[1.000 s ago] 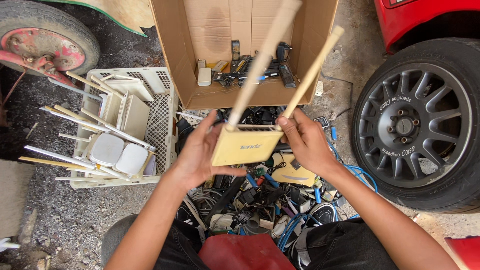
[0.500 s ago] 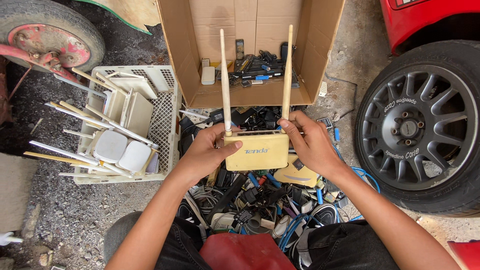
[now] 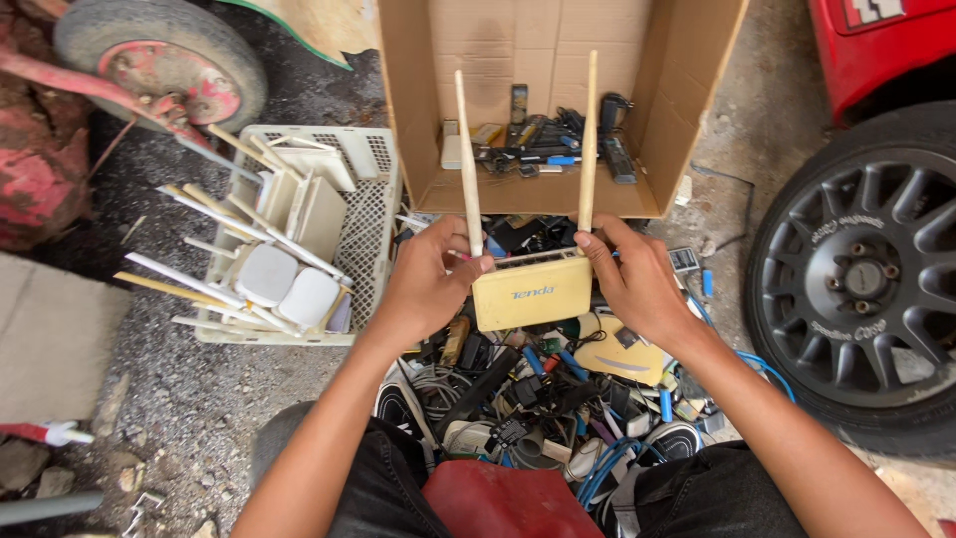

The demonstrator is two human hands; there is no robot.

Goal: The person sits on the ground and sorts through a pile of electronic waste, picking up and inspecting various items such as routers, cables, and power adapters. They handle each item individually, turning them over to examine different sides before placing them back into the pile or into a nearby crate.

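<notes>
While both hands grip it, yellowed plastic router (image 3: 533, 292) with two upright antennas sits just in front of open brown cardboard box (image 3: 558, 100). Left hand (image 3: 430, 279) pinches left antenna base, right hand (image 3: 637, 282) pinches right one. White plastic crate (image 3: 373, 209) lies left of box.

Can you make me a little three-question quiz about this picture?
1. True or false: the yellowed plastic router has its two antennas pointing up, away from the person.
2. Which hand grips the base of an antenna: the left hand, the right hand, or both?
3. Fill in: the white plastic crate full of pale routers lies on the person's ____ side.

Key:
1. True.
2. Both; each hand pinches one antenna base while holding the router above the pile of cables and gadgets, in front of the brown cardboard box.
3. Left.
</notes>
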